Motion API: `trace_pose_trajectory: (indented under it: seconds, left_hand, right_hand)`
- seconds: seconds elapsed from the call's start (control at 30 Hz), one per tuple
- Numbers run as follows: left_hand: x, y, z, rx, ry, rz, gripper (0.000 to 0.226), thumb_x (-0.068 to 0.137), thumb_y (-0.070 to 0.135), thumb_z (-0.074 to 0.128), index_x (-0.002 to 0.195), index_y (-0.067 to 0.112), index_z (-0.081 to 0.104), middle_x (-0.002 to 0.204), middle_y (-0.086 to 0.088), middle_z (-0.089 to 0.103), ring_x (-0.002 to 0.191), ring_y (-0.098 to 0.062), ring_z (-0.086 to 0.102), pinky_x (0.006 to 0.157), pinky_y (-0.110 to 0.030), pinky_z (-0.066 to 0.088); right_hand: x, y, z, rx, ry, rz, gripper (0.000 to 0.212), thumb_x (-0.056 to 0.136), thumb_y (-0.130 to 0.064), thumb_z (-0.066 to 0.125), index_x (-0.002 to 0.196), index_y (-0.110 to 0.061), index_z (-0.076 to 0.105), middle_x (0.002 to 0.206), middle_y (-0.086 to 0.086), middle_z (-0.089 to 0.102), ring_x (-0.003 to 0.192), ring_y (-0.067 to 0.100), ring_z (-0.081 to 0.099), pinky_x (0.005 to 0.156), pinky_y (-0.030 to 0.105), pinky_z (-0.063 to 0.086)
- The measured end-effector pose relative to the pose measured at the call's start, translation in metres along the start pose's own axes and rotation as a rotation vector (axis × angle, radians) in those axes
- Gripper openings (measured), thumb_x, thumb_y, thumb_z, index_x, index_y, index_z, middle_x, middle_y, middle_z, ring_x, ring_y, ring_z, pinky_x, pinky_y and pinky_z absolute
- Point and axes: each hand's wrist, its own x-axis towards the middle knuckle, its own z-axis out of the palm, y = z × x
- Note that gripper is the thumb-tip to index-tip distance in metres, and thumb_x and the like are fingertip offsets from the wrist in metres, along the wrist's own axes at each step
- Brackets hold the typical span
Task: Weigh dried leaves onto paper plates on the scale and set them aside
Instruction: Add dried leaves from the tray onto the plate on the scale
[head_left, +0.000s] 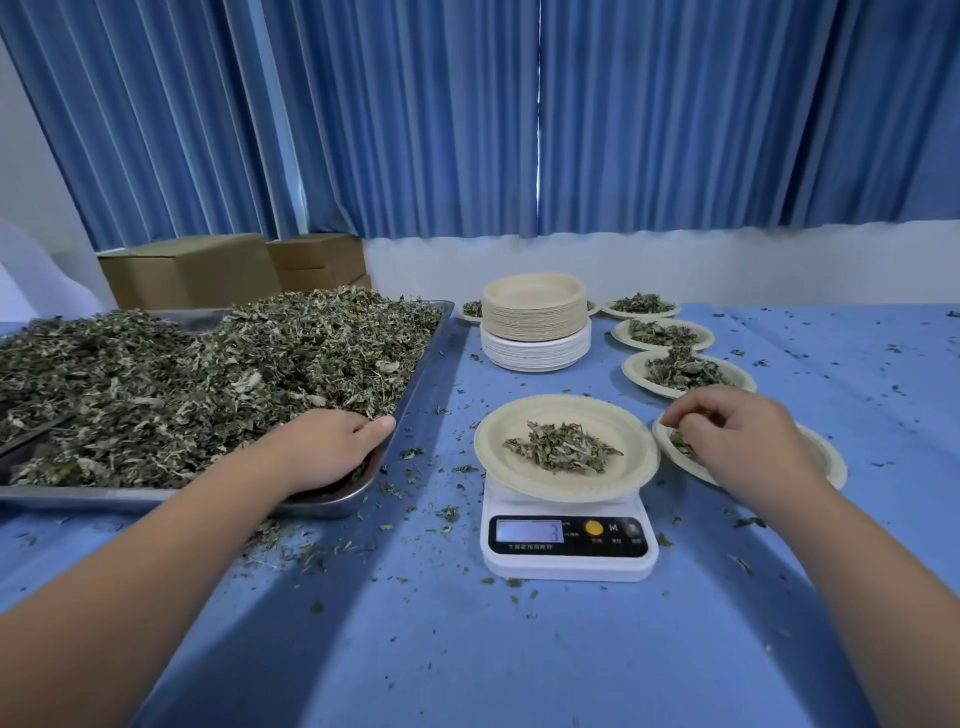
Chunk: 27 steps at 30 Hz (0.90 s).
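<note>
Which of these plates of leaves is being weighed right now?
The plate in the middle, sitting on the white scale with its display lit. The other filled plates lie flat on the blue cloth, in a row to the right.

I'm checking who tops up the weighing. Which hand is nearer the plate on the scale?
Right. The right hand is just right of the plate on the scale, over a neighbouring plate; the left hand is at the tray corner, farther off left.
</note>
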Motion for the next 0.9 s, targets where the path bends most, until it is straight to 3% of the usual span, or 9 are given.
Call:
trace_pose_trajectory:
  seconds: [0.13, 0.23, 0.37, 0.43, 0.5, 0.6, 0.67, 0.77, 0.9]
  left_hand:
    - [-0.011, -0.003, 0.003, -0.03, -0.083, 0.029, 0.069, 0.093, 0.066, 0.017, 0.142, 0.025, 0.045, 0.146, 0.0, 0.046, 0.134, -0.022, 0.043, 0.11, -0.036, 0.029]
    - [-0.022, -0.002, 0.001, -0.014, -0.242, -0.001, 0.09, 0.079, 0.078, 0.006, 0.151, 0.029, 0.029, 0.159, 0.005, 0.024, 0.146, -0.019, 0.024, 0.118, -0.038, 0.014]
    - [-0.031, 0.001, -0.002, 0.123, -0.218, 0.053, 0.089, 0.082, 0.075, 0.006, 0.143, 0.023, 0.045, 0.149, -0.003, 0.043, 0.135, -0.021, 0.042, 0.114, -0.037, 0.027]
    - [-0.037, 0.001, 0.0, 0.133, -0.192, 0.098, 0.077, 0.081, 0.075, 0.01, 0.109, 0.024, 0.061, 0.116, -0.004, 0.064, 0.103, -0.016, 0.06, 0.099, -0.035, 0.045]
    - [-0.041, -0.002, 0.002, 0.121, -0.136, 0.149, 0.064, 0.083, 0.073, 0.016, 0.086, 0.023, 0.056, 0.087, -0.001, 0.062, 0.077, -0.012, 0.059, 0.079, -0.031, 0.05]
    - [-0.043, -0.011, 0.003, 0.101, -0.059, 0.192, 0.049, 0.09, 0.068, 0.026, 0.079, 0.029, 0.054, 0.078, 0.003, 0.06, 0.068, -0.008, 0.057, 0.065, -0.027, 0.047]
    - [-0.043, -0.016, 0.005, 0.066, -0.036, 0.199, 0.048, 0.083, 0.073, 0.029, 0.081, 0.032, 0.054, 0.077, 0.005, 0.062, 0.062, -0.005, 0.057, 0.06, -0.024, 0.046]
    - [-0.04, -0.021, 0.008, -0.011, 0.008, 0.164, 0.072, 0.076, 0.077, 0.035, 0.114, 0.021, 0.061, 0.084, 0.003, 0.066, 0.054, 0.001, 0.054, 0.052, -0.013, 0.041]
    - [-0.03, -0.023, 0.003, -0.073, 0.095, 0.117, 0.08, 0.077, 0.074, 0.044, 0.131, 0.016, 0.057, 0.102, -0.002, 0.069, 0.085, -0.002, 0.064, 0.052, -0.011, 0.034]
  right_hand:
    - [0.0, 0.001, 0.001, -0.006, -0.007, 0.004, 0.035, 0.082, -0.007, 0.053, 0.064, -0.032, 0.067, 0.047, -0.012, 0.053, 0.039, 0.007, 0.039, 0.034, 0.013, 0.031]
    - [-0.001, 0.002, 0.001, -0.002, -0.015, 0.004, 0.033, 0.082, -0.006, 0.053, 0.065, -0.03, 0.067, 0.044, -0.012, 0.051, 0.036, 0.007, 0.037, 0.033, 0.014, 0.03]
    - [-0.002, 0.003, 0.0, -0.006, -0.012, 0.012, 0.032, 0.082, -0.008, 0.053, 0.065, -0.031, 0.068, 0.046, -0.012, 0.053, 0.036, 0.007, 0.037, 0.033, 0.014, 0.03]
    - [-0.002, 0.003, 0.0, -0.006, -0.016, 0.019, 0.032, 0.082, -0.009, 0.053, 0.066, -0.031, 0.068, 0.046, -0.01, 0.053, 0.036, 0.008, 0.036, 0.034, 0.016, 0.031]
    - [-0.002, 0.003, 0.0, -0.012, -0.021, 0.015, 0.031, 0.083, -0.009, 0.053, 0.066, -0.031, 0.068, 0.045, -0.009, 0.053, 0.036, 0.008, 0.035, 0.035, 0.017, 0.032]
    - [-0.004, 0.002, 0.0, -0.001, -0.023, 0.011, 0.031, 0.083, -0.008, 0.053, 0.067, -0.03, 0.068, 0.044, -0.008, 0.052, 0.035, 0.008, 0.034, 0.032, 0.014, 0.029]
    - [-0.004, 0.002, 0.0, -0.001, -0.022, 0.011, 0.031, 0.083, -0.008, 0.053, 0.067, -0.029, 0.069, 0.042, -0.009, 0.051, 0.034, 0.008, 0.034, 0.031, 0.013, 0.027]
    - [-0.004, 0.002, 0.0, 0.002, -0.03, 0.013, 0.031, 0.083, -0.007, 0.053, 0.067, -0.029, 0.069, 0.042, -0.008, 0.05, 0.034, 0.008, 0.033, 0.031, 0.013, 0.027]
    - [-0.003, 0.003, 0.0, 0.004, -0.028, 0.014, 0.032, 0.083, -0.007, 0.053, 0.066, -0.03, 0.068, 0.042, -0.01, 0.05, 0.034, 0.008, 0.034, 0.032, 0.013, 0.028]
